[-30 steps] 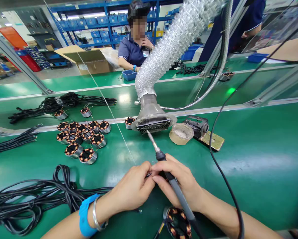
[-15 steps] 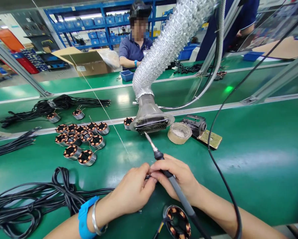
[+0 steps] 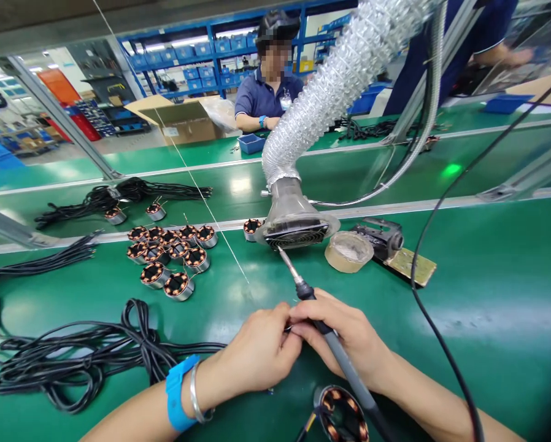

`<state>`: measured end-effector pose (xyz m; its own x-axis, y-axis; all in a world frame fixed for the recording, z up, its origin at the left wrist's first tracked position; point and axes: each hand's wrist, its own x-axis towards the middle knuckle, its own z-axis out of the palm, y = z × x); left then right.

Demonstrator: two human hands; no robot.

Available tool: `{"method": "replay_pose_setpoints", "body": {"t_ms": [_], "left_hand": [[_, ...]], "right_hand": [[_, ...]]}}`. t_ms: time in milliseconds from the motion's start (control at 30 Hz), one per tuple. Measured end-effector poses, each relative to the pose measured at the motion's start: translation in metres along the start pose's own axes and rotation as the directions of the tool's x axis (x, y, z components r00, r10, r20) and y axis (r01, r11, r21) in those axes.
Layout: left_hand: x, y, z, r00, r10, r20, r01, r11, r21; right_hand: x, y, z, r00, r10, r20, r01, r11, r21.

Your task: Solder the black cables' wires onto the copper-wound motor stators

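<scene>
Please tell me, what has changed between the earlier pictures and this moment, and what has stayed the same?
Very little has changed. Only the camera view shifted slightly; nothing was taken up or let go. The right hand still holds the soldering iron, tip toward the fume extractor. The left hand still pinches a small part against the right fingers. The motor stators and black cables lie as before.

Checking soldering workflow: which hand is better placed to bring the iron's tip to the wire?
Probably the right hand: it already grips the soldering iron, tip pointing away. The left hand pinches the wire end beside it.
</scene>
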<state>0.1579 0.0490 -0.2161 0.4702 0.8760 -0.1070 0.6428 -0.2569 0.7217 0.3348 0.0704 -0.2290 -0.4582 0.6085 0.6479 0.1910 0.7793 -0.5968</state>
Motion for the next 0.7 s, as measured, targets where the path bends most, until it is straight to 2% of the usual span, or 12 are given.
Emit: {"method": "replay_pose_setpoints", "body": {"t_ms": [67, 200, 467, 567, 700], "left_hand": [[0.002, 0.000, -0.004, 1.000, 0.016, -0.017, -0.016, 1.000, 0.001], [0.008, 0.000, -0.013, 0.998, 0.002, -0.066, -0.003, 1.000, -0.022], [0.015, -0.013, -0.016, 0.994, -0.078, 0.071, 0.095, 0.952, -0.292], [0.017, -0.017, -0.013, 0.988, -0.103, 0.117, 0.144, 0.886, -0.441], [0.022, -0.020, -0.009, 0.981, -0.130, 0.146, 0.193, 0.752, -0.630]], "right_hand": [[0.001, 0.001, -0.005, 1.000, -0.017, 0.003, 0.017, 0.999, -0.048], [0.001, 0.006, -0.015, 0.999, 0.048, -0.025, -0.050, 0.995, -0.092], [-0.003, 0.016, -0.014, 1.000, -0.017, 0.018, 0.018, 0.998, -0.054], [-0.004, 0.018, -0.012, 0.999, -0.044, 0.032, 0.046, 0.997, -0.057], [0.001, 0.019, -0.005, 0.997, -0.069, -0.037, 0.065, 0.992, -0.105]]}}
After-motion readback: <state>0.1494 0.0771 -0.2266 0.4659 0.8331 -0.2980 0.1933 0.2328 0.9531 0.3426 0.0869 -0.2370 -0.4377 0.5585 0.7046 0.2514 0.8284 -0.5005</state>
